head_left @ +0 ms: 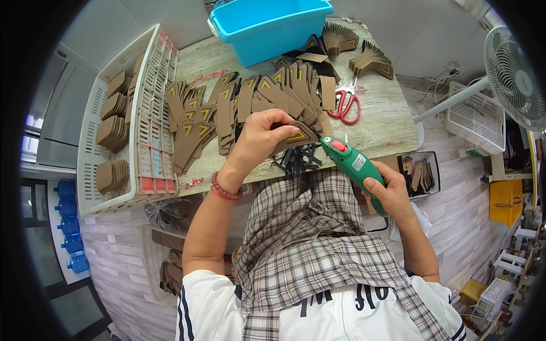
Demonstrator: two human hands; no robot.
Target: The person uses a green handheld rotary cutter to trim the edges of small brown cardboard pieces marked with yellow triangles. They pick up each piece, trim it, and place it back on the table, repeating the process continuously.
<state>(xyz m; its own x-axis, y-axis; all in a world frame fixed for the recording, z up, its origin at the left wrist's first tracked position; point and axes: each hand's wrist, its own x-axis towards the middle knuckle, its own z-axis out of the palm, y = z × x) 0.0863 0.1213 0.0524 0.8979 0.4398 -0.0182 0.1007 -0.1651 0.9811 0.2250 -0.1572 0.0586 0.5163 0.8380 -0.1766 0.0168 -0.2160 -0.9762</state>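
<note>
Between the thumb and fingers of my left hand (256, 136) is a brown flat piece (304, 135) with a yellow angled mark. My right hand (389, 190) wraps round a green handheld power tool (355, 165) with a red button. The tool's head is right at the piece's right edge; its working tip is too small to make out. Beneath the piece, a bunch of thin black strips (297, 159) hangs at the table's near edge. Fanned rows of similar brown pieces (267, 91) lie beyond my left hand. Red-handled scissors (345, 108) rest right of them.
A blue tub (261, 34) stands at the table's far side. On the left, a white plastic crate (139, 113) contains stacked brown pieces. More fanned stacks (371, 59) lie at the far right corner. A white fan (515, 79) stands to the right, above a crate (472, 116).
</note>
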